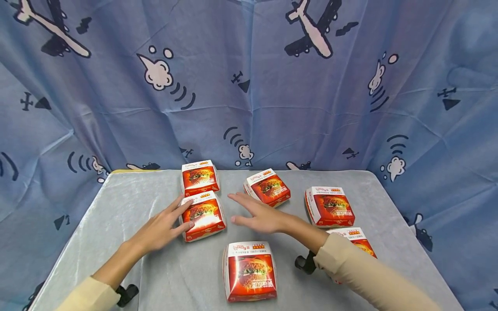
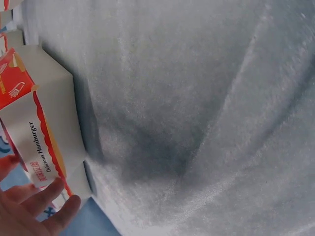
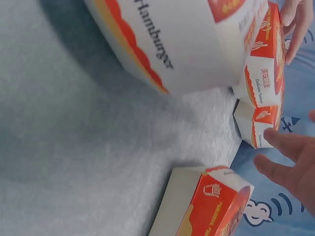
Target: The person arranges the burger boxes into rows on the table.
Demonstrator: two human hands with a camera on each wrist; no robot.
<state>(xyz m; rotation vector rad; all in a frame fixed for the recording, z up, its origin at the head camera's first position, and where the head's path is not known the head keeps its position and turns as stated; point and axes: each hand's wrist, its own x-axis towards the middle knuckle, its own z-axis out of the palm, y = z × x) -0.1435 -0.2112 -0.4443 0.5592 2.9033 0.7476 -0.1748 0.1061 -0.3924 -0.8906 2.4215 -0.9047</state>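
Observation:
Several red-and-white hamburger boxes lie on a grey velvet-covered table [image 1: 116, 207]. My left hand [image 1: 165, 224] reaches in from the left, its straight fingers and thumb touching the left side of the middle-left box [image 1: 203, 215]. In the left wrist view those fingers [image 2: 37, 209] lie against the white side of that box [image 2: 47, 118]. My right hand [image 1: 256, 214] hovers flat and open just right of the same box, holding nothing. Its fingers [image 3: 288, 164] show in the right wrist view, near another box [image 3: 216, 201].
Other boxes sit at the back left [image 1: 200, 177], back middle [image 1: 268, 188], right [image 1: 330, 206], front right under my right sleeve [image 1: 359, 244] and front centre [image 1: 250, 271]. A blue curtain with aeroplane prints [image 1: 249, 86] hangs behind the table.

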